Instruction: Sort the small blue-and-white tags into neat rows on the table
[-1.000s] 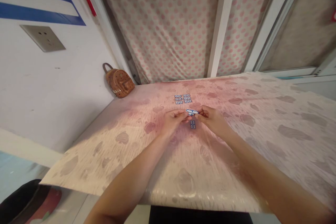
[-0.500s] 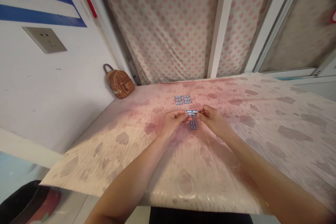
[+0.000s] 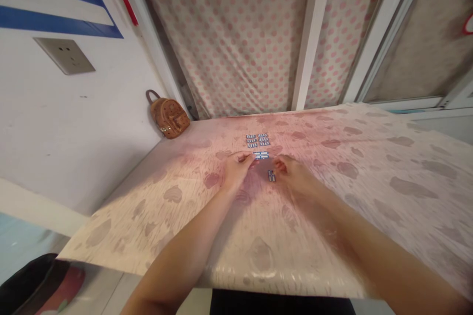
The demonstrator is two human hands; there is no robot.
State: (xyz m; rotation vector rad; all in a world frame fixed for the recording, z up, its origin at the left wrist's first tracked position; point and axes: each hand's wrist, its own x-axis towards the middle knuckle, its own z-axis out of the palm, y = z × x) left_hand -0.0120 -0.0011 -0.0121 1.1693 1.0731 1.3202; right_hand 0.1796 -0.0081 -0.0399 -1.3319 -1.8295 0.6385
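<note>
My left hand (image 3: pixel 238 166) pinches the left end of a small blue-and-white sticker strip (image 3: pixel 261 155), divided into white rectangles and raised over the table. To the right of it, slightly blurred, is my right hand (image 3: pixel 290 170), its fingers bunched together; whatever is between them is hidden. The fingertips are right beside a small dark-blue piece with pale rectangles (image 3: pixel 271 175) on the tabletop, and I cannot tell whether they touch it. Beyond both hands, several similar small blue-and-white pieces (image 3: pixel 252 141) lie in two columns.
A patterned plastic tablecloth (image 3: pixel 258 256) covers the table. At the back left, a small brown backpack (image 3: pixel 170 118) rests by the wall. A polka-dot curtain (image 3: pixel 240 39) hangs behind the table. On the floor at lower left is a dark bin-like container (image 3: pixel 37 280).
My right hand has let go of the strip's right end and moved down towards the small piece on the table. My left hand has shifted slightly left with the strip.
</note>
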